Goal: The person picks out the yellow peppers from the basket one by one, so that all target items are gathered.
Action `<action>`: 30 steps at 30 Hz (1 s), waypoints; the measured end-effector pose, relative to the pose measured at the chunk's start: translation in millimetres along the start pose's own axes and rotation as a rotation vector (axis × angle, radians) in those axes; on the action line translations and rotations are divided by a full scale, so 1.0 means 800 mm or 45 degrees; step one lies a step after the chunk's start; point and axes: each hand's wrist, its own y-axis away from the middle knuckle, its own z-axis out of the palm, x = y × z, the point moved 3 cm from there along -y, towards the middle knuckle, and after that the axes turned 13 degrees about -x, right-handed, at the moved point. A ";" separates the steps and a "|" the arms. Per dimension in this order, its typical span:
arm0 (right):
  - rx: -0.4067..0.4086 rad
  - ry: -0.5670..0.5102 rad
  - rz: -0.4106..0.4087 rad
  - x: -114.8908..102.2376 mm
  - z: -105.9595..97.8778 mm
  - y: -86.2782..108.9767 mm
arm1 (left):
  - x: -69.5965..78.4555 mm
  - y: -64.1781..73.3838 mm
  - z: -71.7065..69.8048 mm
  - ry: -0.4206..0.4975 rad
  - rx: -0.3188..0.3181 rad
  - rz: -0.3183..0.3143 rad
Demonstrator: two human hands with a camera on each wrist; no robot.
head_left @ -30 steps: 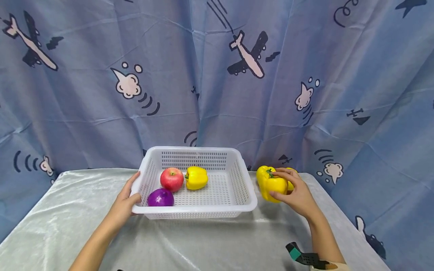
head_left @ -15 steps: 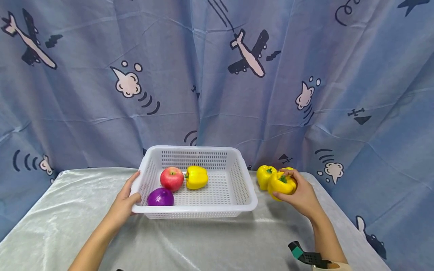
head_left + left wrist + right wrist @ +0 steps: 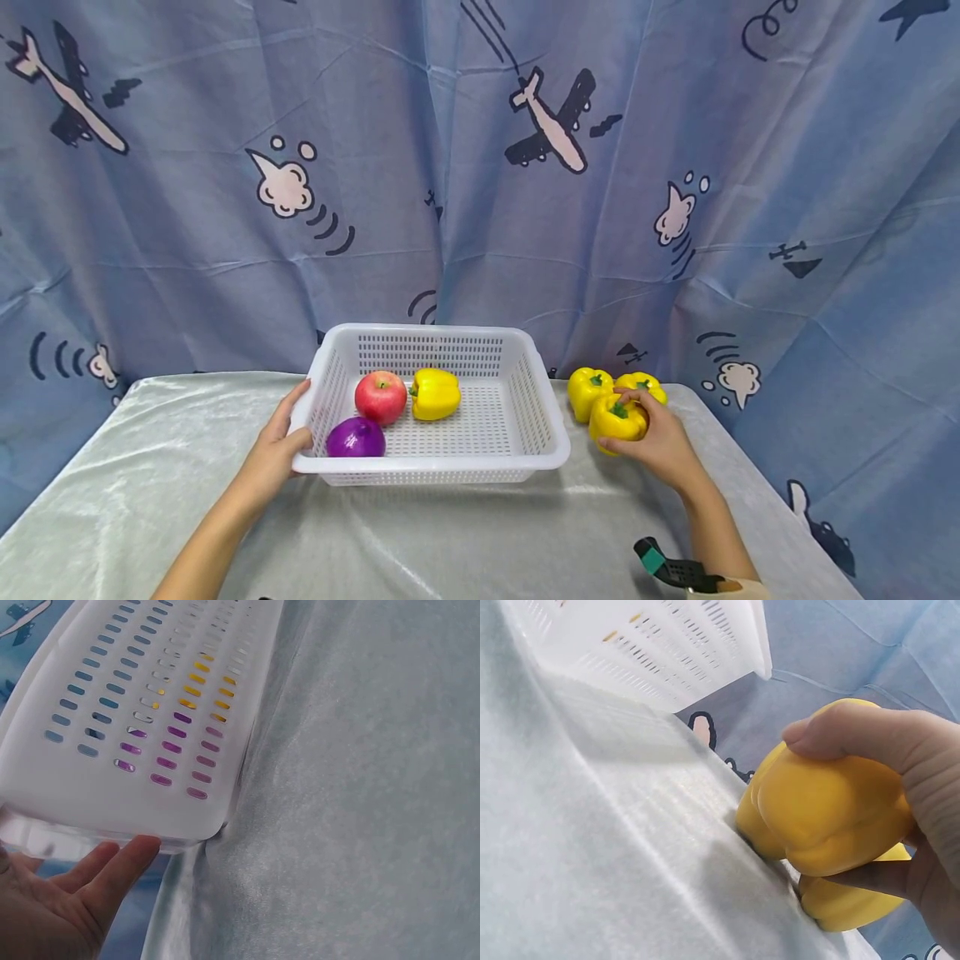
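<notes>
My left hand [image 3: 277, 454] grips the left rim of a white plastic basket [image 3: 442, 463], its thumb over the rim near the front corner. Inside the basket lie a red apple [image 3: 380, 397], a purple onion-like round vegetable [image 3: 356, 437] and a yellow bell pepper [image 3: 436, 394]. To the basket's right, my right hand [image 3: 663, 442] holds another yellow bell pepper [image 3: 832, 810] between thumb and fingers, stem up. Just behind it are two more yellow bell peppers, one at the left [image 3: 587, 392] and one at the right [image 3: 643, 385], partly hidden by the hand.
A pale velvety cloth [image 3: 450, 542] covers the table. Close behind the table's back edge hangs a blue curtain [image 3: 420, 208] printed with aeroplanes. A dark strap with a green patch [image 3: 667, 567] is on the right wrist.
My right hand has carried its pepper a little rightward, then slightly back left and toward me. The rear right pepper shows more now. The left hand and basket stay put.
</notes>
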 end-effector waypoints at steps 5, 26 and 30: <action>-0.017 -0.013 0.008 0.002 0.003 0.000 | 0.000 0.000 0.000 -0.007 0.003 -0.003; 0.129 0.072 -0.087 0.014 0.011 0.001 | 0.000 0.000 -0.001 -0.055 0.010 0.012; 0.122 0.086 -0.096 0.014 0.013 0.000 | 0.001 0.001 -0.001 -0.052 0.013 0.010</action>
